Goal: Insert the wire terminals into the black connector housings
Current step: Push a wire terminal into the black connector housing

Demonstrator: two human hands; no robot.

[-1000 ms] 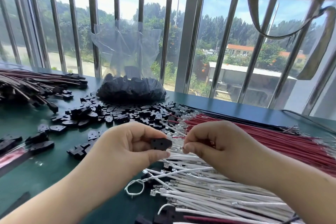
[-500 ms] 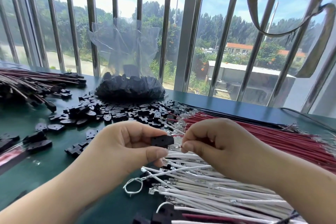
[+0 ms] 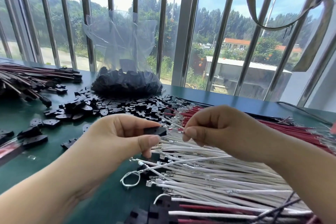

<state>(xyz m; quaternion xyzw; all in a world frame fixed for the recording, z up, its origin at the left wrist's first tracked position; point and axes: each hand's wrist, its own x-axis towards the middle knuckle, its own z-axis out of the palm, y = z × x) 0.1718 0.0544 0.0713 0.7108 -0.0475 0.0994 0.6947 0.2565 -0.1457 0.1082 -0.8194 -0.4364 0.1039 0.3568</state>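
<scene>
Our left hand (image 3: 116, 138) pinches a black housing (image 3: 155, 131) between thumb and fingers; at its three o'clock, our right hand (image 3: 218, 131) pinches a metal terminal (image 3: 175, 130), fingers narrow.

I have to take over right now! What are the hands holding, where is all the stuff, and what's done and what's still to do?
Left hand: pinches one black housing.
Right hand: pinches a wire terminal right at the housing's end; not clearly seated yet.
Supplies: loose housings scattered on the green table, more in the clear bag; white wires in front, red wires to the right.
Done: finished wired housings piled far left.
Left: push this terminal in, then work through the wire piles.
</scene>
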